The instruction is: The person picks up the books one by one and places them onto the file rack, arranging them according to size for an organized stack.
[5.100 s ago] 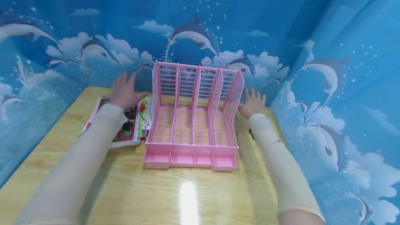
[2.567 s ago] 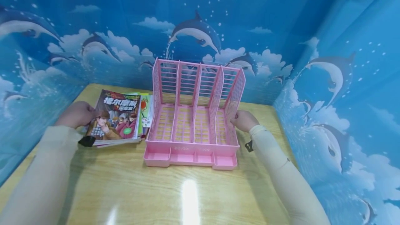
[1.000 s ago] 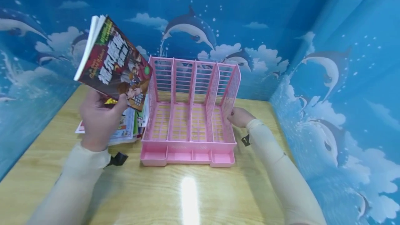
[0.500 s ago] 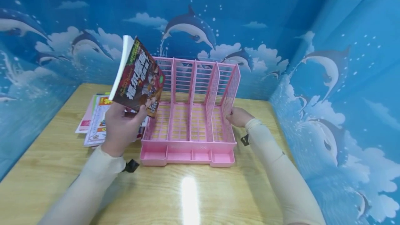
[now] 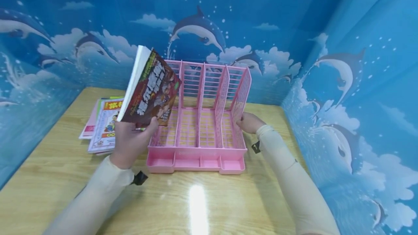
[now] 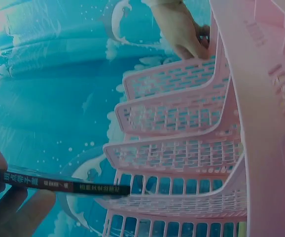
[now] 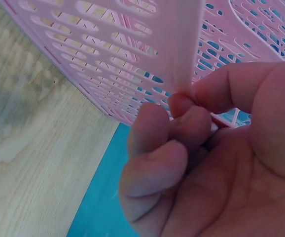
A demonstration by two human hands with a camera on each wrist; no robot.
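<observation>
A stack of printed booklets (image 5: 103, 130) lies at left on the tabletop (image 5: 49, 184). Next, the left hand (image 5: 132, 141) grips a tilted book (image 5: 152, 91), dark reddish-brown with white lettering and pale page edges, raised by the pink rack's (image 5: 196, 151) left side; the right hand (image 5: 250, 123) pinches its right wall.
</observation>
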